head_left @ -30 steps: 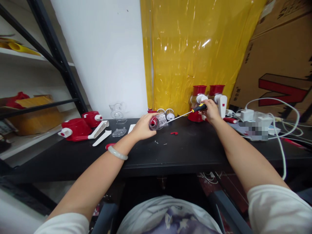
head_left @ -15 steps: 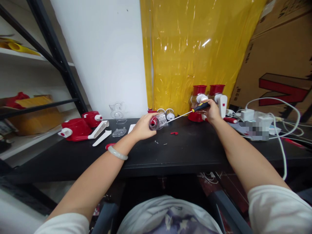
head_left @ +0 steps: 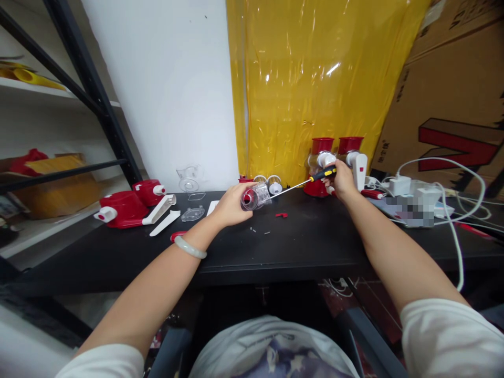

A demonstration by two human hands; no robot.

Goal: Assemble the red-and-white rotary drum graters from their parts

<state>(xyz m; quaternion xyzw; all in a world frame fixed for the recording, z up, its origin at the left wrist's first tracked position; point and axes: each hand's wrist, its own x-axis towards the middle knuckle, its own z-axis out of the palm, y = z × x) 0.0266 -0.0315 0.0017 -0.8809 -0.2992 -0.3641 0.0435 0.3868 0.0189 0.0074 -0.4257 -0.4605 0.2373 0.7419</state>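
Note:
My left hand [head_left: 233, 206] is closed around a clear plastic housing [head_left: 261, 194] with a red part inside, held tilted above the black table [head_left: 299, 247]. My right hand [head_left: 342, 181] grips the black and yellow handle of a screwdriver [head_left: 323, 174]. The long shaft points left and down, and its tip is at the housing's right side. Whether the tip sits in a screw is too small to tell. Below the housing lie a small red piece [head_left: 281, 215] and a few tiny screws [head_left: 253, 229].
To the left are red bases [head_left: 122, 209], white handle pieces [head_left: 165, 223] and clear parts [head_left: 192, 213]. Assembled red-and-clear devices [head_left: 350, 144] stand behind my right hand. White cables and chargers [head_left: 399, 185] crowd the right side. A yellow plastic curtain [head_left: 315, 79] hangs behind.
The screwdriver handle has turned in my right hand, and the fingers have shifted slightly on it. My left hand and the clear housing have stayed in place.

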